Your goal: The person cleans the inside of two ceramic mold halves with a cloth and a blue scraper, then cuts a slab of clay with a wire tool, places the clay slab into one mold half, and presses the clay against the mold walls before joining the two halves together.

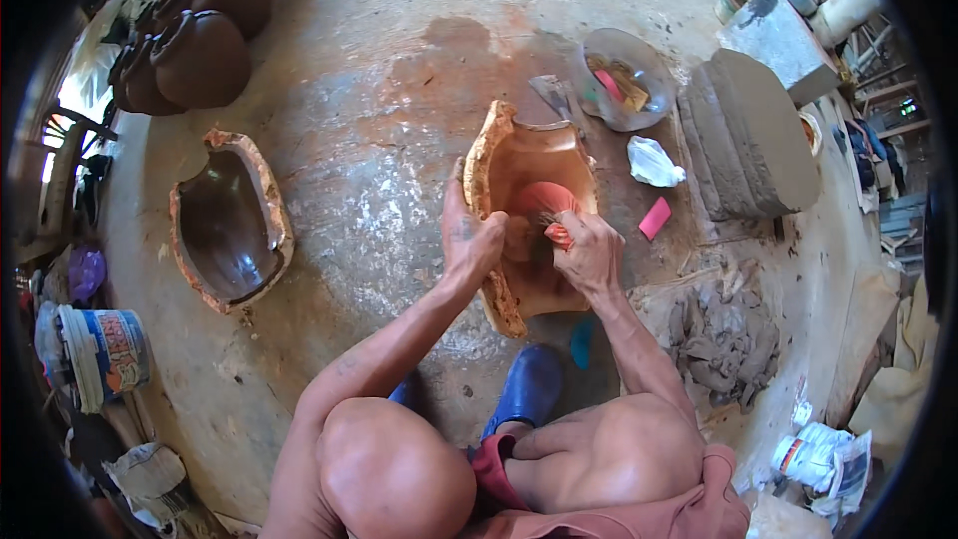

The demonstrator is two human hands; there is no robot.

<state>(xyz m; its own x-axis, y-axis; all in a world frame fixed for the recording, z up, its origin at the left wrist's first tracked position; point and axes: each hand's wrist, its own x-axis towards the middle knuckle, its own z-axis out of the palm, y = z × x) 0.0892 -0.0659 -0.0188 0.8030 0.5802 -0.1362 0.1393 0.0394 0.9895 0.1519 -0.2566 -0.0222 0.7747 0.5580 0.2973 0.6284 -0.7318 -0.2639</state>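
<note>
Maybe shell rim [479,162] chips @ 9 o'clock if L hand [473,246] grip round it over-tightens; R hand [593,254] grip holds red bundle [547,197].

White bucket [88,386]: bold lettering [122,339] (too blurred to read).

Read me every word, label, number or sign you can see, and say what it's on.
White bucket, left: bold coloured lettering; I won't copy printed words.
White sack, lower left: faint marks, too blurred to read.
White bundle, lower right: coloured print, too small to read.
Clay mold and red cloth: no lettering visible.
</note>
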